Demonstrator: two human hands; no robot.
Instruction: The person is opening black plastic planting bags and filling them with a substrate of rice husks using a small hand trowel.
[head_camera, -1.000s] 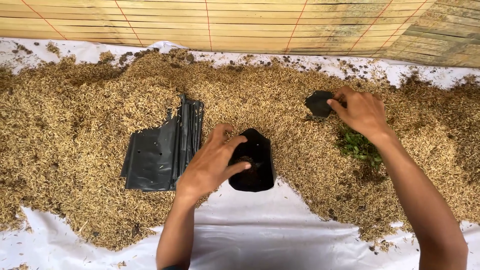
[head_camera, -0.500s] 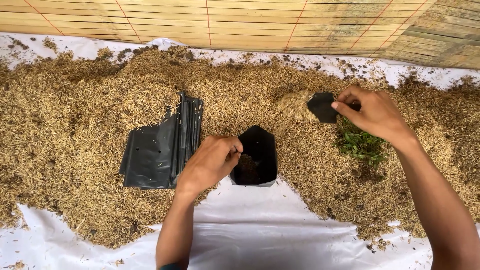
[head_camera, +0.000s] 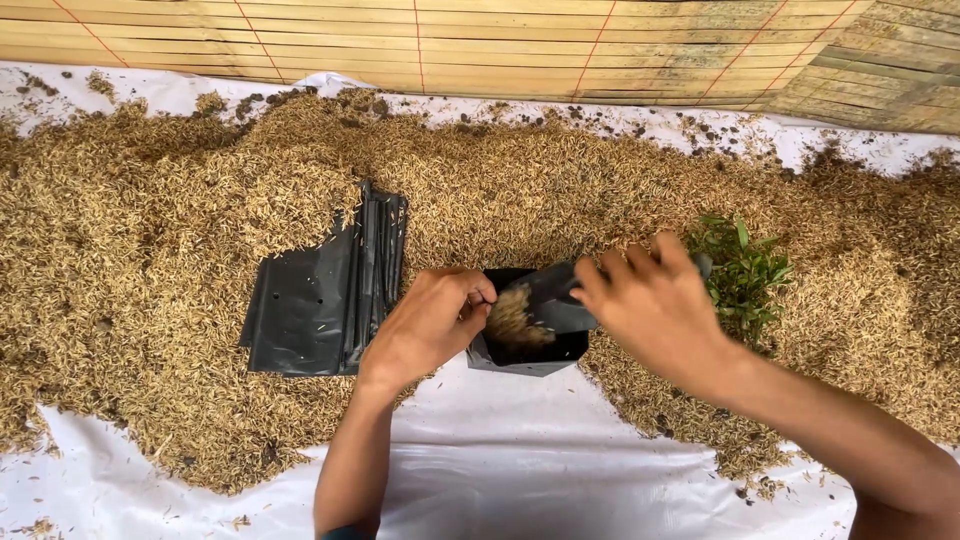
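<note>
1. The left hand (head_camera: 425, 325) has its fingers clenched on the rim of the open black bag (head_camera: 528, 340).
2. The right hand (head_camera: 655, 300) has its fingers grasping a black scoop (head_camera: 560, 298) tipped over the bag's mouth.
3. A stack of flat bags (head_camera: 320, 300) lies just left; a seedling (head_camera: 745, 270) stands right.
4. Husks (head_camera: 150, 250) cover the white sheet (head_camera: 520, 460), bare nearest the person.

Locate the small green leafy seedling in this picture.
In the head view, the small green leafy seedling lies on the golden husk pile, right of centre, just beyond the right hand and right of the open black plastic grow bag.
</note>
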